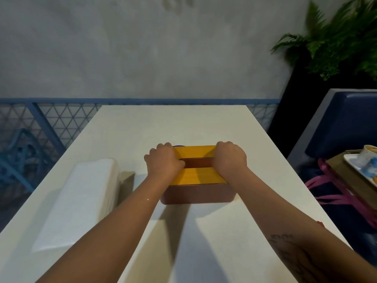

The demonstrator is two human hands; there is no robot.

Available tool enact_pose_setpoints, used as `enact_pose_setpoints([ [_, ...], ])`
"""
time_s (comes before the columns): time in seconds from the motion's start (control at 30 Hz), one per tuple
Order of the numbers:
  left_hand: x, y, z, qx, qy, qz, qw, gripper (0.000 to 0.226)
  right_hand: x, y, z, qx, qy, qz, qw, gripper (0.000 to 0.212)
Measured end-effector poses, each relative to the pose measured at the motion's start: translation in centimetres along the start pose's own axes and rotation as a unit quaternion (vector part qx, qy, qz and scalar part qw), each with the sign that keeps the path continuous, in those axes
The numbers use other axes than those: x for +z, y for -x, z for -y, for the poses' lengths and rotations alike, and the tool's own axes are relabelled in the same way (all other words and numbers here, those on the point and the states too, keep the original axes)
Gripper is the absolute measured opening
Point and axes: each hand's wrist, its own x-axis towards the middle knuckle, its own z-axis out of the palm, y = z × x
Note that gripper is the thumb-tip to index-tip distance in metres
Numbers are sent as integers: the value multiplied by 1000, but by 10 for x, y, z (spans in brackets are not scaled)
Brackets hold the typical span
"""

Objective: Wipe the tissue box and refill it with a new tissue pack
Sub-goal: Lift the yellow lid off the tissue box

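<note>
At the lower left of the frame, on the white table [183,123]: the new tissue pack [81,203], white and long, lying flat and untouched, well apart from either hand, so not yet in the box. Toward the middle: left hand [163,161], fingers curled over the left end of the yellow lid [195,178], thumb seemingly at the end of the slot, gripping it. At the centre of the frame: the tissue box [195,194], brown-walled, standing on the table to the right of the pack, lid on top of it; cannot tell whether fully seated. Between the two hands: the dark slot [196,162], with no tissue showing through it. Just behind the far left corner of the box: a sliver of something purple [179,145], too hidden to name; possibly a wiping cloth, but only a guess. Right of centre: right hand [230,158], curled the same way over the right end of the lid, holding it. Along the right edge: a dark blue seat [346,123], a tray [350,162] with a cup [369,154], pink straps [336,199], and a fern [336,37] at the upper right. As for progress: refill clearly left to do; wiping neither confirmed nor ruled out, with no cloth in either hand; probably at the step of lifting the lid off to open the box, though equally consistent with pressing it on.
</note>
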Motion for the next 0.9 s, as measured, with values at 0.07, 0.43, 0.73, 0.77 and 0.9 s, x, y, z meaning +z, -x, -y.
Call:
enact_pose_setpoints([
  [0.07,-2,-2,-1,-1,8,-1,1000,43,-2,-2,0,-2,-33,-1,999,18],
  [0.43,-20,-7,-16,-13,-23,-39,999,57,-28,-13,-19,-1,-53,-38,998,44],
  [0.73,-19,-28,-106,71,-7,-20,997,51,-60,-24,-106,82,-120,-64,987,57],
  [0.77,-16,-31,-117,84,-7,-17,996,49,-60,-25,-116,91,-127,-67,985,58],
  [0.9,3,-42,-168,139,-20,-17,990,36,-53,-28,-164,134,-140,-66,979,63],
])
